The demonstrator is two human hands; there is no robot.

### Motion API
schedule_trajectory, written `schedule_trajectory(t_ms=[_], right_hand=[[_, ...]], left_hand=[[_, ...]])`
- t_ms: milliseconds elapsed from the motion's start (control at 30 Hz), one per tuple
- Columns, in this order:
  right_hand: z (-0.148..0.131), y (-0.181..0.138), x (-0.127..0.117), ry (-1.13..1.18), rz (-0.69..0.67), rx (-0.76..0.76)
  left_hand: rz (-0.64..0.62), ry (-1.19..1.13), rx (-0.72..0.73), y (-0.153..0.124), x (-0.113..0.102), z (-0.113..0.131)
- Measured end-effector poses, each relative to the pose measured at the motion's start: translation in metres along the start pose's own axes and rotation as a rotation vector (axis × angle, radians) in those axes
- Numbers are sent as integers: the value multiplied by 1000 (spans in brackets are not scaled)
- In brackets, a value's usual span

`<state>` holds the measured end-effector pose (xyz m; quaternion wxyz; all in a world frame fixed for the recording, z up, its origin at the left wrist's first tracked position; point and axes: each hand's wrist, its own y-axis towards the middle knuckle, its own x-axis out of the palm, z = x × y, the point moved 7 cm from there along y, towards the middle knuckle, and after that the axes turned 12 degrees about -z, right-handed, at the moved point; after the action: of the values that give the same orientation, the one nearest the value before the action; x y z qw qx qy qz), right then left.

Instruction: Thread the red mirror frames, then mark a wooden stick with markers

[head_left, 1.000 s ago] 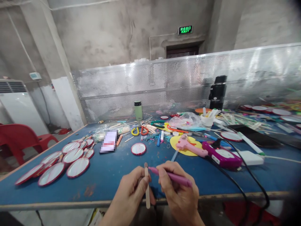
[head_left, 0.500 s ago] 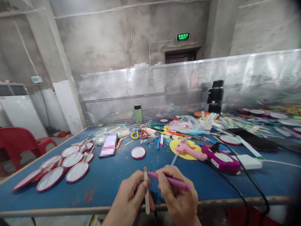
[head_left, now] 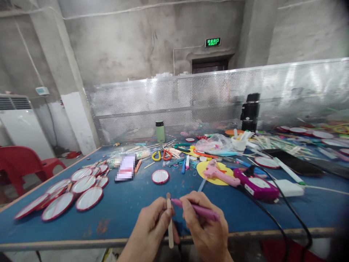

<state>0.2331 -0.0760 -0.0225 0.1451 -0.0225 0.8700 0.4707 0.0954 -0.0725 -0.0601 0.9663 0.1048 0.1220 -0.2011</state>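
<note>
At six o'clock, a stick (head_left: 170,233) is being gripped by the left hand (head_left: 151,223), a marker (head_left: 205,212) by the right hand (head_left: 205,227)

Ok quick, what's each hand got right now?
Left hand: closed, pinching a flat wooden stick between thumb and fingers.
Right hand: closed, holding a pink pen, its tip close to the stick's upper end.

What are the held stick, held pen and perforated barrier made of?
Stick: likely bare wood, matte; pale tan surface. Pen: probably plastic, smooth; even pink-purple colour. Perforated barrier: looks like metal, shiny; silvery with bright reflections.
</note>
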Motion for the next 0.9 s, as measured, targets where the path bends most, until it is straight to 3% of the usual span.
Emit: schedule_trajectory(t_ms=[100,200,300,367,433,600,900], right_hand=[[10,-6,-5,141,78,57],[30,-15,-10,438,219,193],[41,-19,-6,611,238,282],[40,-18,-5,585,218,301],[35,-16,-2,483,165,295],[17,-13,-6,201,138,181],[13,-10,-10,48,145,156]], left_hand=[[13,0,-11,-1,-1,0],[19,23,-13,-2,-2,-2],[11,56,-7,-4,-1,-7],[-18,68,1,-5,2,-9],[48,44,1,-7,-2,-10],[52,46,22,-8,-2,-1],[43,18,-5,-5,-1,-4]])
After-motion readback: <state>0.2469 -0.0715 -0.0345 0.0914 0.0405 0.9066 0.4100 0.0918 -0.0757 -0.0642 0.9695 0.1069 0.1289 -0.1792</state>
